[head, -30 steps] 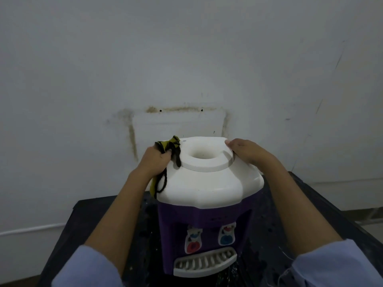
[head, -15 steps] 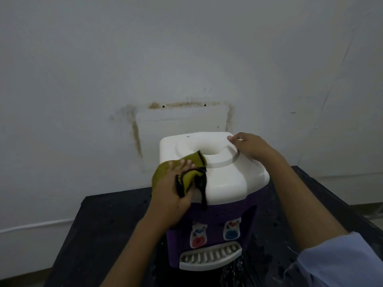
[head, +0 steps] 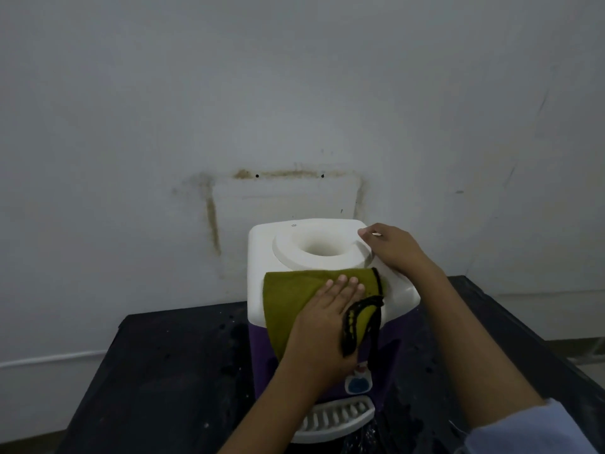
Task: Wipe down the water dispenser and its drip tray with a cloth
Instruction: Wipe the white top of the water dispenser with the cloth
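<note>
A small water dispenser [head: 262, 253] with a white top and purple body stands on a black table. Its white slotted drip tray [head: 337, 417] juts out at the bottom front. An olive-green cloth [head: 288, 296] with black edging lies spread over the front of the white top and hangs down the purple front. My left hand [head: 327, 319] presses flat on the cloth, fingers extended. My right hand [head: 393, 247] rests on the right rear of the top, beside the round bottle opening, holding the dispenser steady. The tap buttons are partly hidden by my left arm.
The black table [head: 163, 371] has wet speckles around the dispenser. A stained white wall [head: 294, 126] rises directly behind. Floor shows at the right edge past the table.
My left hand moved from the dispenser's left rear corner to its front, and the bunched cloth is now spread flat under the palm. My right hand stayed on the top's right side.
</note>
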